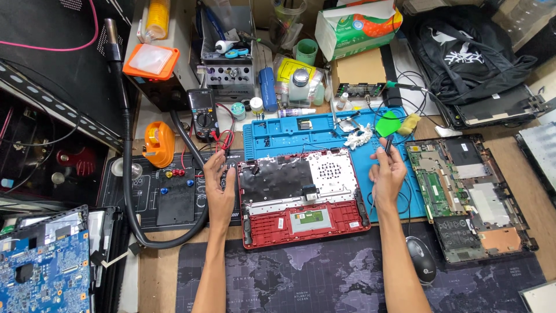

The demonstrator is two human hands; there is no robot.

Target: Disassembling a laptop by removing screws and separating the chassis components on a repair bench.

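The blue circuit board [43, 269] at the bottom left runs off the edge, so only part shows. A silver laptop part [540, 297] peeks in at the bottom right corner. The thin tool [387, 145] in the right hand [387, 174] is too small to name; it may be a screwdriver. The right hand covers part of the blue mat [301, 136]

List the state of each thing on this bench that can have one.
Red laptop shell: opened up, insides exposed.
Green circuit board: removed, lying bare.
Left hand: resting at shell's left edge.
Right hand: gripping a thin black tool.
Multimeter: leads attached.
Mouse: untouched.
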